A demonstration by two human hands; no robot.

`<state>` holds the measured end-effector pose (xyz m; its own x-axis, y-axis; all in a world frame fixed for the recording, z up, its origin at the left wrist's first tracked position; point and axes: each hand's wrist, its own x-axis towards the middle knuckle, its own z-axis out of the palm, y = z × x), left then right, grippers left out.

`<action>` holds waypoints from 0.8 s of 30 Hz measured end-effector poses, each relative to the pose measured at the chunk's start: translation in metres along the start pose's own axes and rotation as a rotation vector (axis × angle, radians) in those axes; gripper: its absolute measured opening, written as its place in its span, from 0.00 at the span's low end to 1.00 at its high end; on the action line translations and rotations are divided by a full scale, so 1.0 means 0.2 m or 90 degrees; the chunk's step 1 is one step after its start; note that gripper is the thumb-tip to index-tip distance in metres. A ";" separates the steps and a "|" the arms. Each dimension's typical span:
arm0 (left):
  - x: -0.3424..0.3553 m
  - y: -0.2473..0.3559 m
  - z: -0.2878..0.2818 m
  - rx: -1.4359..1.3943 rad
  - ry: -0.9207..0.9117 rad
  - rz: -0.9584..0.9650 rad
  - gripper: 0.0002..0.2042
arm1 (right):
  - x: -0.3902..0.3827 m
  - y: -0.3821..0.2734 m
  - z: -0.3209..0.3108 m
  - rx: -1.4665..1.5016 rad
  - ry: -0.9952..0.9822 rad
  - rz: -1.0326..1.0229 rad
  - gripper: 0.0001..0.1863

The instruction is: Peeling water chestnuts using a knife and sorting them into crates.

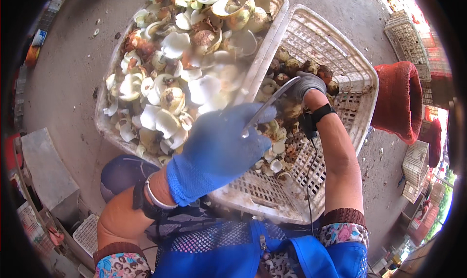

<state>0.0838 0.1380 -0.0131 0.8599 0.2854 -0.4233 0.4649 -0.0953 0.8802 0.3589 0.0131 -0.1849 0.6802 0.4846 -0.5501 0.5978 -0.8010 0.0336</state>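
Note:
My left hand (219, 146), in a blue knit glove, is closed on a knife with a thin, slightly curved metal blade (270, 103). The blade points up and to the right, its far end close to my other hand. My right hand (309, 83), in a grey glove, reaches into the right-hand crate (331, 39) among brownish onions (292, 66); its fingers are hidden. Left of it stands a second crate (104, 117), heaped with white and pale onion layers (165, 122) and brown skins. My left hand hovers over the near part of both crates.
A red mesh sack (396, 103) stands right of the crates. Further right are more pale plastic crates (408, 39). A grey flat board (48, 159) lies at the left. A thin cable (311, 180) hangs from my right wrist. Scraps dot the concrete floor (73, 59).

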 end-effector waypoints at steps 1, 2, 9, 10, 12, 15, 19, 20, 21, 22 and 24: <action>0.03 -0.06 0.04 -0.010 0.026 0.140 0.20 | -0.01 0.12 0.06 0.011 -0.010 -0.019 0.17; 0.05 -0.11 0.06 -0.018 0.065 0.267 0.20 | -0.09 0.17 0.10 -0.002 -0.015 -0.023 0.17; -0.01 -0.10 0.16 0.187 0.000 0.321 0.35 | -0.86 0.28 0.13 0.541 0.198 -0.344 0.28; -0.04 -0.11 0.18 0.224 0.008 0.361 0.35 | -1.02 0.20 0.01 0.628 0.028 -0.193 0.33; -0.06 -0.11 0.22 0.146 -0.015 0.453 0.37 | -1.46 0.01 -0.23 1.077 -0.050 -0.216 0.45; -0.26 0.12 0.24 -0.206 -0.191 0.483 0.37 | -1.77 -0.11 -0.32 1.005 0.191 -0.268 0.59; -0.49 0.16 0.32 -0.078 -0.101 0.537 0.32 | -1.96 -0.16 -0.21 1.203 0.293 -0.319 0.60; -0.54 0.17 0.34 -0.045 -0.075 0.546 0.31 | -1.98 -0.17 -0.19 1.315 0.277 -0.311 0.59; -0.58 0.16 0.35 -0.011 -0.048 0.553 0.30 | -2.01 -0.17 -0.18 1.334 0.293 -0.335 0.59; -0.63 0.16 0.36 0.018 -0.022 0.561 0.29 | -2.04 -0.16 -0.19 1.332 0.299 -0.343 0.59; -0.71 0.14 0.38 0.167 0.069 0.586 0.28 | -2.09 -0.14 -0.19 1.271 0.292 -0.302 0.58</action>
<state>-0.0090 0.0218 0.0563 0.8934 0.0775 0.4425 -0.3384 -0.5319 0.7763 0.0737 -0.1535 0.0765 0.8661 0.4985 -0.0380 -0.2313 0.3321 -0.9145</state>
